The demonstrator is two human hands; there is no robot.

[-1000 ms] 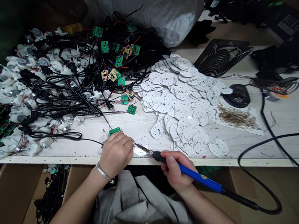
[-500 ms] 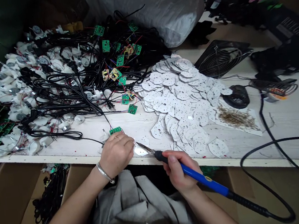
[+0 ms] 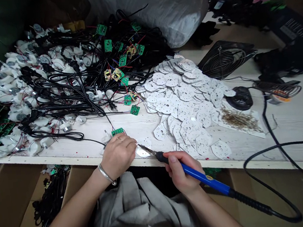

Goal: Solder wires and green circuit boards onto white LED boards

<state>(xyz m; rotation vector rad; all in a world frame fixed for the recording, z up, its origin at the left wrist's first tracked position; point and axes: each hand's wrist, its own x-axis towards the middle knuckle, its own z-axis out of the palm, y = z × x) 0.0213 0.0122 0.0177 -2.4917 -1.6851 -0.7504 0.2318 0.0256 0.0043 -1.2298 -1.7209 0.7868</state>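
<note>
My left hand (image 3: 118,154) rests closed at the front edge of the white table (image 3: 295,124), pinching a small white round board (image 3: 143,151). A ring and a metal bracelet show on that hand and wrist. My right hand (image 3: 179,173) is wrapped round the blue handle of a soldering iron (image 3: 201,176), whose metal tip touches the board beside my left fingers. A small green circuit board (image 3: 117,131) with a black cable lies just beyond my left hand.
A heap of white round boards (image 3: 183,98) lies in the middle. Black cables with green boards and white motors (image 3: 61,88) cover the left. A fan grille (image 3: 224,60), a solder stand (image 3: 278,89) and a pile of small pins (image 3: 238,118) sit right. Cardboard boxes (image 3: 10,206) stand below.
The soldering iron's handle has swung slightly lower and to the right. Both hands stay at the table edge.
</note>
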